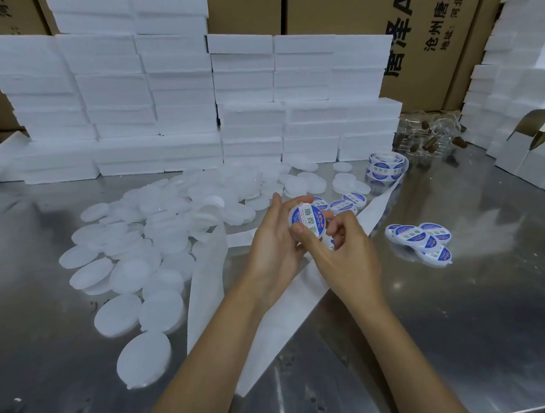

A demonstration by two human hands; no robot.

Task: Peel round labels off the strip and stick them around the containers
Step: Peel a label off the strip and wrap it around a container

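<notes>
Round labelled container (307, 223) between 2 hands

2 bare forearms, no sleeves or gloves

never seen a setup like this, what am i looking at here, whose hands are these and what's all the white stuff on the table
There is no machine here: one camera worn on a person's head looks down at their two bare hands. The left hand and the right hand together hold a round labelled container, and the right thumb presses on its blue and white label. On the steel table lie plain white containers on the left, finished labelled ones on the right, the label roll and its emptied backing strip. White foam boxes are stacked behind.
</notes>
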